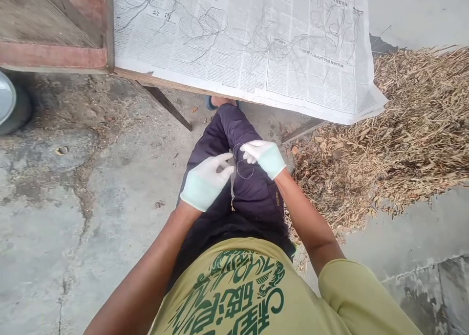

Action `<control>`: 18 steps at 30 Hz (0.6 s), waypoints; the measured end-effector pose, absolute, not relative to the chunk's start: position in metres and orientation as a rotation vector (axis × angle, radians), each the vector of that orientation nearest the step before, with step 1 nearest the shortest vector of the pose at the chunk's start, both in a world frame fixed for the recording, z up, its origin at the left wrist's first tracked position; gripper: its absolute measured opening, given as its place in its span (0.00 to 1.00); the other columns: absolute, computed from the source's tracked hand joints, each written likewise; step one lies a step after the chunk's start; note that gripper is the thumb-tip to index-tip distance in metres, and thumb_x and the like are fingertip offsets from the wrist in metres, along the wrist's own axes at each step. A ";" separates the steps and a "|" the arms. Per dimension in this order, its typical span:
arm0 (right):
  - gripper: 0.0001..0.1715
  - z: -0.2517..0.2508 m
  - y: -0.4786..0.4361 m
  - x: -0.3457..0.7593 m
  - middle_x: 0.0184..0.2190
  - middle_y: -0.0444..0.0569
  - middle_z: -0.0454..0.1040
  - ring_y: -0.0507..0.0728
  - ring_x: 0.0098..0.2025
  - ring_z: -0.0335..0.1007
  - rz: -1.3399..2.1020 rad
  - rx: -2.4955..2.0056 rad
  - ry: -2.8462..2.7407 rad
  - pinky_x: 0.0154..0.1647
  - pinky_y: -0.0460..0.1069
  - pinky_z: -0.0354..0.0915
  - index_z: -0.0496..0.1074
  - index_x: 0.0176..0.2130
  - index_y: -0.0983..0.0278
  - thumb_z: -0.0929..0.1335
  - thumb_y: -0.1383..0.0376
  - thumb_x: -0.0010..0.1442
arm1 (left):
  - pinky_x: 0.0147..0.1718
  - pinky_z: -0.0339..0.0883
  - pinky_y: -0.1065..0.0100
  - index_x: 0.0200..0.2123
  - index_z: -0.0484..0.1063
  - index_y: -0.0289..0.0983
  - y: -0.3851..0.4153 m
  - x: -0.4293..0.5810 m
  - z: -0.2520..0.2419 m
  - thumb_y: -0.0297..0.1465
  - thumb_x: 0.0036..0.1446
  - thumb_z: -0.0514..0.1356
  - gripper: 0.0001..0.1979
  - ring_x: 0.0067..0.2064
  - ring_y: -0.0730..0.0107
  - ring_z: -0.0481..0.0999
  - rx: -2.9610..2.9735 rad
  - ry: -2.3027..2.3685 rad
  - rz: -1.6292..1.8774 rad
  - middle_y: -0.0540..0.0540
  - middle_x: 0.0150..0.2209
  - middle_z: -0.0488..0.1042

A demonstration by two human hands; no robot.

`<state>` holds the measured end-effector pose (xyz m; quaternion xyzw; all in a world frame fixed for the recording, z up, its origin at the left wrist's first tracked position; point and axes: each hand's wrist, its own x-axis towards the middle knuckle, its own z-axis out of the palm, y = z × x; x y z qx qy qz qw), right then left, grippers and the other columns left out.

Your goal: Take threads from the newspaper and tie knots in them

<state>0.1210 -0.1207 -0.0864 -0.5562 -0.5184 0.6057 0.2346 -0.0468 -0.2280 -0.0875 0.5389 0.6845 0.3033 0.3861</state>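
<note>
Both my hands wear white gloves with pale green cuffs and are held over my lap. My right hand (264, 156) pinches a thin, pale, wire-like strand between thumb and fingertips. The strand (245, 178) curls in loose loops between the two hands, against the dark trousers (252, 198). Close by on the other side, my left hand (208, 179) has its index finger and thumb apart, with a gap between them. Its fingertips are near the loops; whether they touch the strand cannot be made out. Beyond the hands, many similar thin curled strands (280, 46) lie on newspaper (227, 56).
The newspaper covers a wooden table (164, 82) just beyond my knees. A reddish wooden piece of furniture (54, 56) stands at the upper left, above a metal container (12, 102). Dry straw and leaves (414, 115) are heaped on the right. Cracked concrete (120, 188) lies to the left.
</note>
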 end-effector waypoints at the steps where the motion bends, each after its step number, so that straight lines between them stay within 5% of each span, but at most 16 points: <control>1: 0.09 -0.086 -0.121 0.122 0.22 0.45 0.77 0.47 0.20 0.68 1.654 -1.530 -1.416 0.20 0.40 0.62 0.80 0.31 0.68 0.69 0.68 0.59 | 0.47 0.70 0.67 0.58 0.75 0.42 -0.232 -0.045 -0.086 0.37 0.63 0.59 0.21 0.41 0.65 0.79 1.537 1.764 0.750 0.47 0.40 0.82; 5: 0.09 -0.083 -0.121 0.122 0.22 0.45 0.77 0.47 0.20 0.68 1.640 -1.546 -1.413 0.20 0.40 0.62 0.80 0.31 0.68 0.69 0.67 0.59 | 0.43 0.68 0.63 0.59 0.74 0.41 -0.238 -0.037 -0.086 0.37 0.66 0.59 0.20 0.40 0.60 0.78 2.128 1.608 0.385 0.44 0.38 0.79; 8: 0.09 -0.082 -0.124 0.118 0.22 0.45 0.77 0.47 0.20 0.68 1.662 -1.546 -1.412 0.19 0.40 0.62 0.80 0.31 0.67 0.69 0.67 0.59 | 0.39 0.64 0.63 0.49 0.78 0.39 -0.231 -0.036 -0.089 0.37 0.69 0.55 0.14 0.38 0.60 0.77 2.307 1.503 0.179 0.43 0.35 0.78; 18: 0.08 -0.081 -0.131 0.114 0.20 0.44 0.75 0.47 0.19 0.67 1.698 -1.542 -1.376 0.20 0.41 0.62 0.78 0.29 0.68 0.70 0.67 0.59 | 0.38 0.63 0.61 0.36 0.79 0.38 -0.230 -0.044 -0.098 0.35 0.71 0.53 0.17 0.37 0.61 0.76 2.399 1.395 0.242 0.43 0.33 0.78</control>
